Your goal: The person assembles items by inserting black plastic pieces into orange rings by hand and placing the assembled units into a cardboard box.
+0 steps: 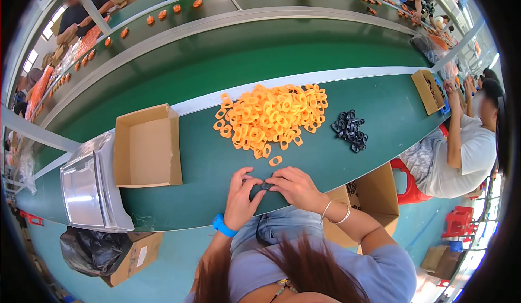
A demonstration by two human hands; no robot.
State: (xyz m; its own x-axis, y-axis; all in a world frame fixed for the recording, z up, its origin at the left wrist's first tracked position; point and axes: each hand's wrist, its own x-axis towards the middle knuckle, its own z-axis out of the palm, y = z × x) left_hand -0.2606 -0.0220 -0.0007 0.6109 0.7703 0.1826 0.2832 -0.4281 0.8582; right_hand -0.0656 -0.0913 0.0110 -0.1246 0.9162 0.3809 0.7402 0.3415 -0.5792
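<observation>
Close to the table's near edge, my left hand (241,199) and my right hand (297,190) meet, thumbs and fingers pinching a small dark plastic part (266,186) between them. Its shape is mostly covered by the fingertips. Just beyond my fingers lies a single orange ring-shaped plastic piece (275,161). Farther out rises a large heap of the same orange pieces (266,113), each with an oval hole. To the right of that heap is a smaller pile of black plastic parts (350,131).
On the left stand an open cardboard box (146,148) and a silver-grey scale (89,186). A small carton (427,92) sits at the far right, near a seated co-worker (461,140). Below the table edge is an open carton (374,200). Beyond runs a green conveyor belt (244,53).
</observation>
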